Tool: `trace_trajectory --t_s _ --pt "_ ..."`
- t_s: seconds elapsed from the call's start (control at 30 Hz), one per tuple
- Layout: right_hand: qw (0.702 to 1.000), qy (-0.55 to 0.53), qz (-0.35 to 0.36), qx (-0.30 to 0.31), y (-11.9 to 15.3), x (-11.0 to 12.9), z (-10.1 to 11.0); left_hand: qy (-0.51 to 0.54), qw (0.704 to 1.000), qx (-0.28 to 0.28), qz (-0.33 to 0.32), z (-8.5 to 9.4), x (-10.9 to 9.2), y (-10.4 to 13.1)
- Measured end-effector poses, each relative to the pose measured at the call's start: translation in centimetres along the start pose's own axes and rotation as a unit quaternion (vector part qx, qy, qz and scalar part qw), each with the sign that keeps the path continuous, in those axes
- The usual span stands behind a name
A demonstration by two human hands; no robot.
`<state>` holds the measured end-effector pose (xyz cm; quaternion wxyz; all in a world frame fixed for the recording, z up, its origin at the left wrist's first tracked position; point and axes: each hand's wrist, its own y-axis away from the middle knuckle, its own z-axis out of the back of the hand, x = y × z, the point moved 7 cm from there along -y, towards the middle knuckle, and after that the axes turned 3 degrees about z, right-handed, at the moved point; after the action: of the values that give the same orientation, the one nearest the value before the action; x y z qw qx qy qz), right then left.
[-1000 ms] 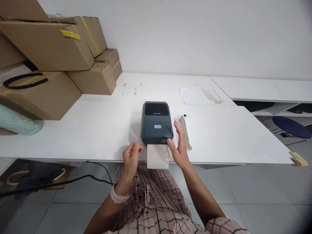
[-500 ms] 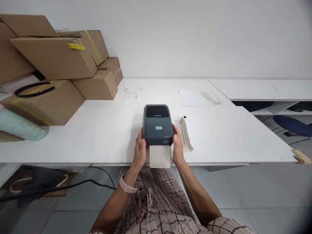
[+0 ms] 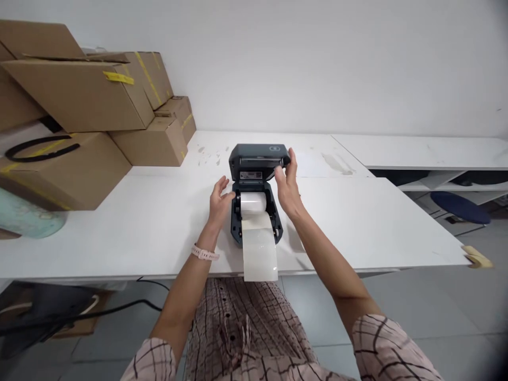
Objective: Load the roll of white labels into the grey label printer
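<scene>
A dark label printer [image 3: 236, 233] stands near the table's front edge with its lid [image 3: 257, 152] raised. Inside sits a white label roll [image 3: 253, 201], and its label strip [image 3: 260, 256] runs out over the front and past the table edge. My right hand [image 3: 288, 188] grips the right side of the lid, thumb in front and fingers behind. At the printer's left side, my left hand [image 3: 220, 202] has its fingers apart, thumb close to the roll's left end, holding nothing. Most of the loose curled strip right of the printer is hidden behind my right arm.
Cardboard boxes [image 3: 79, 95] are stacked at the left, with a black band [image 3: 43, 150] lying on one. A mint-green bottle [image 3: 32, 214] lies beside them. A blue stool [image 3: 460, 206] stands beyond the table's right side, and a yellowish piece [image 3: 477, 256] is at the right corner.
The printer lid has swung up and back, exposing the label roll. My right hand moved up with the lid; my left hand let go of the printer's side and moved up and left.
</scene>
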<state>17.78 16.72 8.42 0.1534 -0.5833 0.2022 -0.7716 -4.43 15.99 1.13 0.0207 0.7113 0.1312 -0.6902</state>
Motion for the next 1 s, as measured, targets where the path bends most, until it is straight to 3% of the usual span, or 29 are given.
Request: trace_trajectory --t_s 0.07,0.17,0.33,0.4,0.47,0.53,0.6,0.63,0.7,0.77,0.83,0.9,1.0 --pt "1.000 -0.003 0.012 -0.010 -3.0 -0.3 -0.7 0.005 0.997 0.056 0.053 -0.6 1.6 -1.2" --pt "1.000 0.010 0.005 -0.007 -7.1 -1.5 -1.5 0.019 0.990 0.123 0.074 -1.1 3.1 -1.3" --pt "0.999 0.050 -0.007 0.020 -11.9 -3.5 -2.1 0.008 0.986 0.151 0.070 -1.1 3.9 -0.4" --pt "0.997 0.074 0.014 0.020 -12.4 -3.3 -1.8 0.001 0.988 0.139 0.068 -1.2 3.8 -0.2" --pt "0.989 0.124 0.080 -0.008 -11.6 -1.7 -1.0 -0.018 0.992 0.114 0.058 -1.0 3.6 -0.1" --pt "0.967 0.186 0.164 -0.052 -9.5 0.8 -0.1 -0.067 0.994 0.074 0.047 -0.6 3.4 0.1" --pt "0.947 0.222 0.226 -0.054 -6.8 2.9 0.2 -0.127 0.990 0.036 0.042 -0.1 3.1 0.4" --pt "0.942 0.229 0.242 -0.024 -5.6 3.4 -0.2 -0.150 0.987 0.028 0.044 0.0 3.1 0.5" --pt "0.938 0.230 0.241 0.093 -3.7 3.1 -1.7 -0.168 0.984 0.029 0.048 -0.1 3.1 0.6" --pt "0.921 0.231 0.200 0.242 -2.3 1.1 -3.9 -0.155 0.986 0.032 0.044 -0.2 3.0 0.4" --pt "0.885 0.252 0.145 0.364 -1.3 -1.4 -5.8 -0.133 0.990 0.027 0.033 -0.3 2.9 0.2" --pt "0.845 0.287 0.098 0.440 -1.0 -3.6 -7.3 -0.110 0.993 0.027 0.032 -0.4 2.8 0.1" --pt "0.815 0.314 0.061 0.482 -1.5 -5.1 -8.9 -0.084 0.995 0.030 0.047 -0.5 2.9 0.2"
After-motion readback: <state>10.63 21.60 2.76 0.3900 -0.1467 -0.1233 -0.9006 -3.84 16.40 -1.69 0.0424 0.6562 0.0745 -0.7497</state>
